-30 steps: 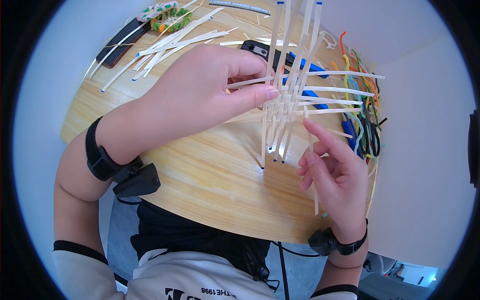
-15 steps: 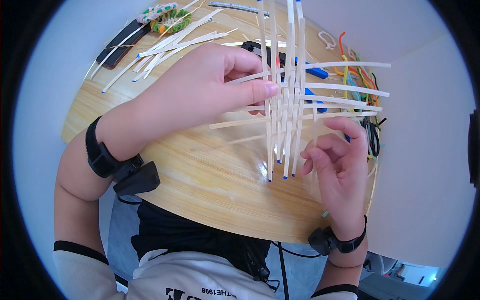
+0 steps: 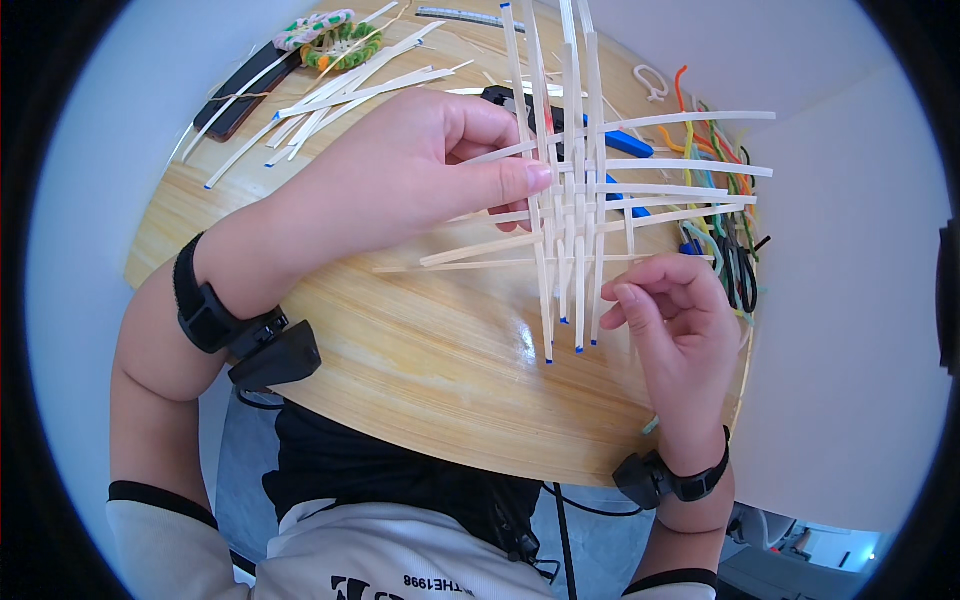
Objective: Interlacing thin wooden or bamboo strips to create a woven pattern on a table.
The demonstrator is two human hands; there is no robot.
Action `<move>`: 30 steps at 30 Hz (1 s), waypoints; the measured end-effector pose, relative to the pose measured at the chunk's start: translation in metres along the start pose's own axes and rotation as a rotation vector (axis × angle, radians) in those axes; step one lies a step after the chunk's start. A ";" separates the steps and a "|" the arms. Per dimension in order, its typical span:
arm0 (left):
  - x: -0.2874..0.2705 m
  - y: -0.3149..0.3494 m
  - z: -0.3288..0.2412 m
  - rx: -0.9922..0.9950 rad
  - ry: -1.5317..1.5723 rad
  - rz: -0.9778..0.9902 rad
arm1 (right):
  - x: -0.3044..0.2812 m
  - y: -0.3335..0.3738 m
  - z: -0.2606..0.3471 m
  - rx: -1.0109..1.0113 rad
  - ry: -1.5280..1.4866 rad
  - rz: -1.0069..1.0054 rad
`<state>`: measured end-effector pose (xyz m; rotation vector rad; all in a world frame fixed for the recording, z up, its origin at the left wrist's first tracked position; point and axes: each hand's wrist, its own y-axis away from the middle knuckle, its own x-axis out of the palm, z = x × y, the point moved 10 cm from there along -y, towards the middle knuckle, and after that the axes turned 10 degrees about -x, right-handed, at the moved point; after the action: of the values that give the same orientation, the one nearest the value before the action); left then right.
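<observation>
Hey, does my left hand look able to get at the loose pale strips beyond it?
Probably yes: the loose pale strips lie largely uncovered near the left hand, though it would likely have to release the woven lattice first.

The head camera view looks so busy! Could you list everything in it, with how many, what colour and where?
Woven lattice: one, pale with blue tips, centre
Single strip: one, pale, right of centre
Loose strips: several, pale, upper left
Yarn pieces: two, pink-white-green and green-orange, upper left
Long case-like object: one, dark, upper left
Ruler-like strip: one, greyish, top
Black tool: one, behind lattice
Blue handles: two visible, behind lattice
Cords: many, multicoloured, right
Table: one, wood-coloured, middle
Shirt: one, white, bottom
Wristbands: two, black, forearms
Left hand: one, pinching lattice
Right hand: one, beside single strip
</observation>
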<state>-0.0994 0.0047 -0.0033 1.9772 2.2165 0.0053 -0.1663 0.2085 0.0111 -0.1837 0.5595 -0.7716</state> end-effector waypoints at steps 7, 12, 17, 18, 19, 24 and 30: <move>0.003 -0.002 0.004 -0.041 -0.042 0.030 | 0.004 0.001 0.004 -0.051 0.010 0.049; 0.007 -0.003 0.007 -0.055 -0.073 0.062 | 0.008 0.001 0.004 -0.057 0.011 0.084; 0.007 0.001 -0.001 -0.008 0.053 0.064 | 0.004 0.003 0.003 -0.039 -0.232 -0.090; 0.007 0.001 -0.001 -0.008 0.053 0.064 | 0.004 0.003 0.003 -0.040 -0.232 -0.090; 0.004 0.000 0.000 0.001 0.039 0.047 | 0.005 0.005 -0.005 0.018 -0.294 -0.086; 0.004 0.002 0.000 -0.023 0.007 0.027 | 0.007 0.006 -0.025 0.120 -0.361 0.035; 0.009 0.002 0.004 -0.044 0.091 0.084 | 0.006 0.004 -0.021 0.072 -0.339 -0.025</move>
<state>-0.0976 0.0132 -0.0077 2.0837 2.1652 0.1564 -0.1720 0.2080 -0.0099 -0.2496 0.2091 -0.7637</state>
